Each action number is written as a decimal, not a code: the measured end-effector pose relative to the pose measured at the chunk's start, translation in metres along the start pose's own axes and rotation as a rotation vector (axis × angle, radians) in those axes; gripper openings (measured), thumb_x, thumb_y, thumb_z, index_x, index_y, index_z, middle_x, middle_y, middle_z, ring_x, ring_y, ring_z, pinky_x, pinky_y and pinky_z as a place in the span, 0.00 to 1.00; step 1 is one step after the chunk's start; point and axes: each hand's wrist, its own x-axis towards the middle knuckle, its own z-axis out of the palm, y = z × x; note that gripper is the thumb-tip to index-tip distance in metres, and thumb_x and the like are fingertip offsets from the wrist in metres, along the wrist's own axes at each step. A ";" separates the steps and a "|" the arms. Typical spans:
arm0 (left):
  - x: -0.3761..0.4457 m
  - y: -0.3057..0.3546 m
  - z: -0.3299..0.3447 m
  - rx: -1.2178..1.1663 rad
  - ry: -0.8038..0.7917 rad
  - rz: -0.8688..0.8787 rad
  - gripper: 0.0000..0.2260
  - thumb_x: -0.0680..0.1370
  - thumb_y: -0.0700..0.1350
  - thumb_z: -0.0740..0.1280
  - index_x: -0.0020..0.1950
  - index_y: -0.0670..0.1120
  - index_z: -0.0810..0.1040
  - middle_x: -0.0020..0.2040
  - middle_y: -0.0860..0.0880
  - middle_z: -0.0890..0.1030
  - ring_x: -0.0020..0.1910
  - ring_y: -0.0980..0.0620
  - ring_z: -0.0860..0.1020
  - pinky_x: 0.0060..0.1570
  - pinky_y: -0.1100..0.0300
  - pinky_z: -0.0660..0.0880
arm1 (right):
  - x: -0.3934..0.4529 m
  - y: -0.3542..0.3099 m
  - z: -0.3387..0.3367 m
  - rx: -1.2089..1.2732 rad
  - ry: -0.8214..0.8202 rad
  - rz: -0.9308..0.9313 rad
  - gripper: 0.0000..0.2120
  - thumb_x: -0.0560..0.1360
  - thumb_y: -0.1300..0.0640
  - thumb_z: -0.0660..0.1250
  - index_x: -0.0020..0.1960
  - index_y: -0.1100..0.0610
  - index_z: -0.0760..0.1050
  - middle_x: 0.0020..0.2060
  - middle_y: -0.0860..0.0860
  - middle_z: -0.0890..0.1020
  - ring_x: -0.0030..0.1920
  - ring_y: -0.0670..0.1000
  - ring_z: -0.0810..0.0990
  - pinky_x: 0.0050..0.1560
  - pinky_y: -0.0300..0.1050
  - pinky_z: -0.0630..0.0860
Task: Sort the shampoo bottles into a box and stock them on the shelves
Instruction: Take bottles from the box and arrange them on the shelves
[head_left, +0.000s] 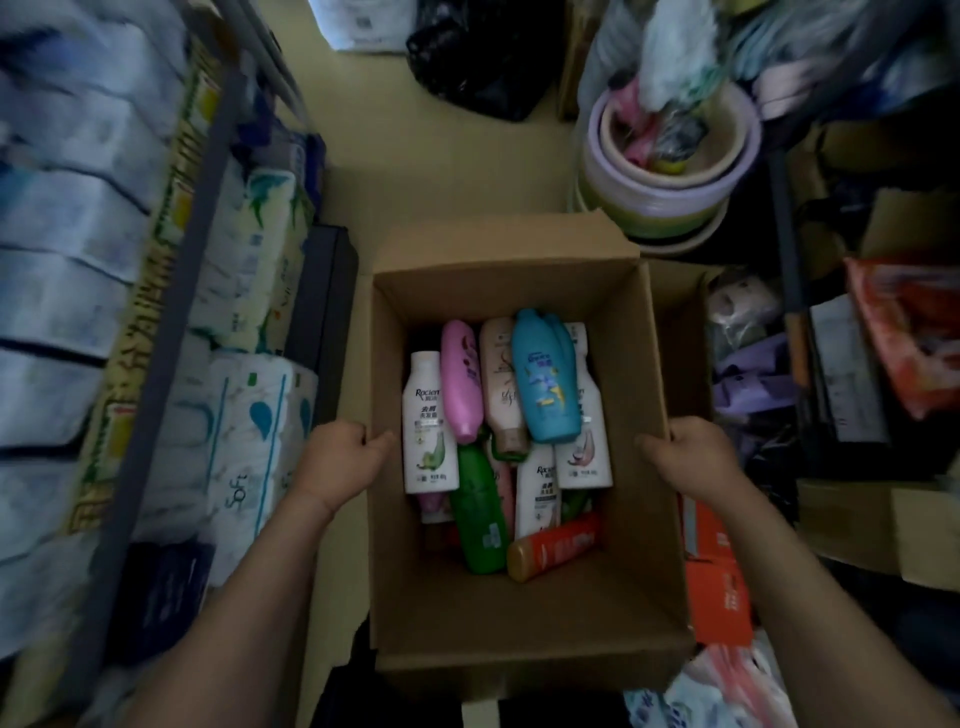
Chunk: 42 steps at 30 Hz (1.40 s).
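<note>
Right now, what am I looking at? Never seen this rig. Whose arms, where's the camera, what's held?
There is no machine here: a person works with bare hands, and the one picture comes from a wide-angle camera on their head, looking down. The left hand and right hand each grip a side wall of an open cardboard box, thumbs hooked over the rim. Inside lie shampoo bottles in a loose pile, among them a blue bottle, a pink bottle, a green bottle, an orange bottle and white ones. To the left are shelves with tissue packs; beyond the box on the right is a stack of basins. The edges are blurred.
</note>
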 end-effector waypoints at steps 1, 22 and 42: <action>-0.024 -0.003 -0.008 -0.001 0.001 0.015 0.21 0.80 0.53 0.67 0.33 0.40 0.74 0.32 0.44 0.76 0.33 0.47 0.75 0.31 0.59 0.65 | -0.027 0.004 -0.007 0.010 0.014 -0.003 0.14 0.76 0.49 0.69 0.38 0.59 0.81 0.36 0.57 0.83 0.40 0.58 0.82 0.44 0.54 0.81; -0.365 -0.130 0.058 0.260 -0.314 0.325 0.20 0.78 0.57 0.67 0.36 0.42 0.82 0.36 0.43 0.82 0.38 0.44 0.81 0.42 0.52 0.78 | -0.521 0.243 0.141 0.327 0.067 0.477 0.13 0.74 0.52 0.68 0.42 0.62 0.83 0.40 0.56 0.85 0.39 0.53 0.84 0.45 0.51 0.82; -0.745 -0.281 0.316 0.262 -0.459 0.370 0.17 0.72 0.54 0.71 0.40 0.39 0.83 0.41 0.42 0.84 0.43 0.42 0.82 0.51 0.48 0.80 | -0.840 0.603 0.279 0.399 0.200 0.514 0.15 0.74 0.54 0.68 0.32 0.57 0.69 0.29 0.52 0.73 0.30 0.52 0.74 0.29 0.43 0.64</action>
